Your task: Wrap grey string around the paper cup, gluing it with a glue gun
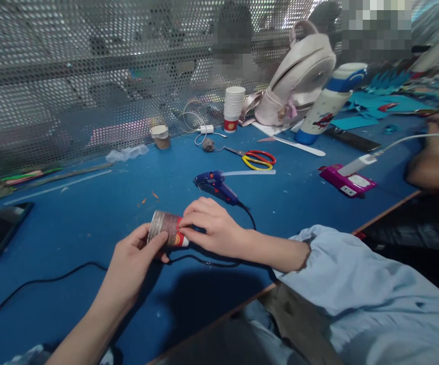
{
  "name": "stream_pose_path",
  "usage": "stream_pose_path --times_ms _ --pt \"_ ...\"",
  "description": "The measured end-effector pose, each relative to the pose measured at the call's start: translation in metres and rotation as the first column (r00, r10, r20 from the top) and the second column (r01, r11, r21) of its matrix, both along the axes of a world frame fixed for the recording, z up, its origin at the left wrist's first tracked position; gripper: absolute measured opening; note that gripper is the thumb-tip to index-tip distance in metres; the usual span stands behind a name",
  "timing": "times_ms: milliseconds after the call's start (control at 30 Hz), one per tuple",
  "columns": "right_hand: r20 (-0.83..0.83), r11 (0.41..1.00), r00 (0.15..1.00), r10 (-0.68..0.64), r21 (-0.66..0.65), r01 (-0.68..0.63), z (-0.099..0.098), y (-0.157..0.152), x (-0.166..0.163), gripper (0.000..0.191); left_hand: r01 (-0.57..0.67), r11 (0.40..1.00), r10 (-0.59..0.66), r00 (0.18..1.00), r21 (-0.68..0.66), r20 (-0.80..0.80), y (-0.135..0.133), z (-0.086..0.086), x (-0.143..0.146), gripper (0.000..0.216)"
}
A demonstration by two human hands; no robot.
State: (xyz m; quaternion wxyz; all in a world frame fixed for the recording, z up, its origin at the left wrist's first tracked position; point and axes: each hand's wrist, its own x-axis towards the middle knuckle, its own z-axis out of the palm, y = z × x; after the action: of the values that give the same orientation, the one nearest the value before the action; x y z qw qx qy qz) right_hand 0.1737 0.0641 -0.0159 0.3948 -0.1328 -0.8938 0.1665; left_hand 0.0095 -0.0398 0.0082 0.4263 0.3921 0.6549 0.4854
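Note:
A paper cup (pixel 166 229) lies on its side between my hands, above the blue table. Grey-brown cord is wound round much of it, leaving a red and white band bare at the right end. My left hand (pixel 137 248) grips the wound part, thumb on the near side and fingers behind. With bent fingers, my right hand (pixel 211 225) pinches at the red band by the edge of the winding; any loose strand there is too small to make out. Beyond the hands rests a blue glue gun (pixel 216 185) with a clear glue stick in its back.
Scissors (pixel 257 158), a cord ball (pixel 208 145), a cup stack (pixel 234 109) and a wrapped cup (pixel 161 137) stand farther back. At right are a bottle (pixel 329 104), a purple power strip (pixel 346 181) and another person's arm (pixel 436 157). A phone (pixel 0 233) lies left; black cable crosses the front.

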Motion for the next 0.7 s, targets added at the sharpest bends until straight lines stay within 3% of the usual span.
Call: stream_pose_path --times_ms 267,433,700 --pt "0.153 0.996 0.988 -0.023 0.092 0.009 0.0098 -0.0034 0.0037 0.022 0.025 1.0 -0.025 0.993 -0.002 -0.112 -0.0027 0.0031 0.0034 0.022" --pt "0.146 0.984 0.988 -0.056 0.177 0.029 0.01 -0.004 0.0041 0.024 0.034 0.999 -0.036 0.992 -0.011 -0.119 -0.0034 0.0032 0.0042 0.022" --pt "0.161 0.984 0.985 -0.06 0.175 0.031 0.0106 -0.0046 0.0054 0.023 0.023 0.999 -0.019 0.989 0.024 -0.144 -0.0046 0.0013 0.0031 0.02"
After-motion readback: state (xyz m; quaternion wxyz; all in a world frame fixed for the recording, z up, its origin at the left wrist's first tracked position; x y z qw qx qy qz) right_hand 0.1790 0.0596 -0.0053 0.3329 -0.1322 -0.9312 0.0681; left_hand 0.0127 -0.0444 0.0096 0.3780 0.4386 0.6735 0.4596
